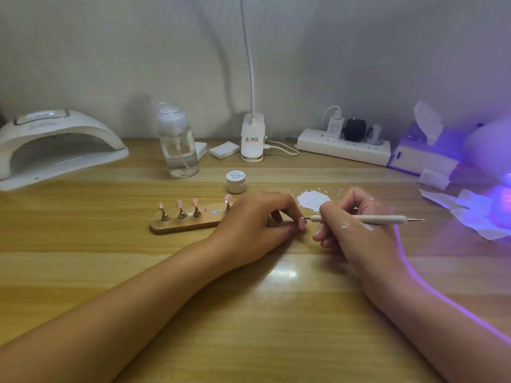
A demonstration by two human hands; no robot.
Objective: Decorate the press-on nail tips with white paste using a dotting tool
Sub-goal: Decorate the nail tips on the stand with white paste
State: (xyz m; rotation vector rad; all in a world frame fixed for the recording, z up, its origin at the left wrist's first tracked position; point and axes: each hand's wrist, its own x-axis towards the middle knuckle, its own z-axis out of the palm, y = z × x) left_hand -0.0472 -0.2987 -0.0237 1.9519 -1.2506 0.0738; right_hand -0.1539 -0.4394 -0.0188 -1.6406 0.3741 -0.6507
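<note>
My left hand [257,219] rests on the table and pinches a pink nail tip [302,223] on its stand between fingers and thumb. My right hand [351,225] grips a white dotting tool [367,219] lying almost level, its left point touching that nail tip. A smear of white paste [313,200] lies on the table just behind the hands. The wooden holder [185,225] to the left carries several pink nail tips on metal stands [181,208]. A small white paste jar [236,181] stands behind it, lid on. White paste marks the back of my right hand.
A white nail lamp [55,145] sits at back left, a clear pump bottle [178,142] and a clip lamp [252,139] at back centre. A power strip [343,146], tissue box [423,153] and crumpled wipes [475,214] lie right, beside a purple light [503,200].
</note>
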